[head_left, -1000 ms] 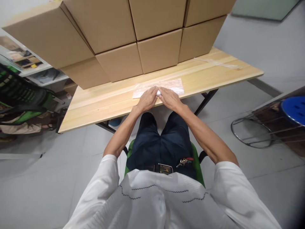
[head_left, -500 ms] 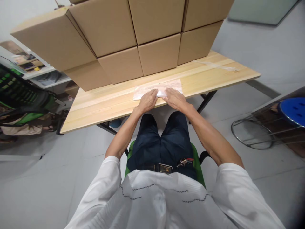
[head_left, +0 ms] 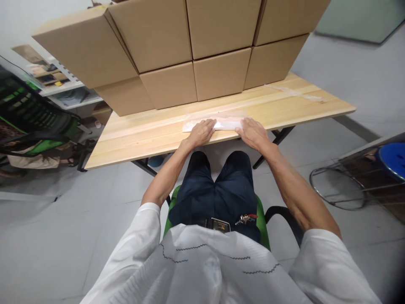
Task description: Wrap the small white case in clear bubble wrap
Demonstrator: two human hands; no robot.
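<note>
Clear plastic, thin and crinkled, makes up the flat bag that lies near the front edge of the pale wooden bench, straight ahead at twelve o'clock from the seated person. Something white shows through it near the middle; what it is cannot be made out.

Left hand rests palm down on the bag's left end, at about eleven o'clock, fingers spread flat and pressing, not pinching. Right hand lies palm down on the bag's right end, at about one o'clock, likewise flat and open upon the film. Neither hand grips anything; both merely bear down on the plastic.

Judging by its look, the bag is very light, limp and slippery against the smooth wood, so it would likely slide or wrinkle under a sideways push. It seems best taken by an edge or a corner, pinched between thumb and forefinger, since the flat middle offers nothing to catch.

Behind the bag, from ten to two o'clock, stacked cardboard boxes stand well apart from it on the bench. A strip of clear film lies at two o'clock, and a blue stool stands on the floor at three o'clock.
</note>
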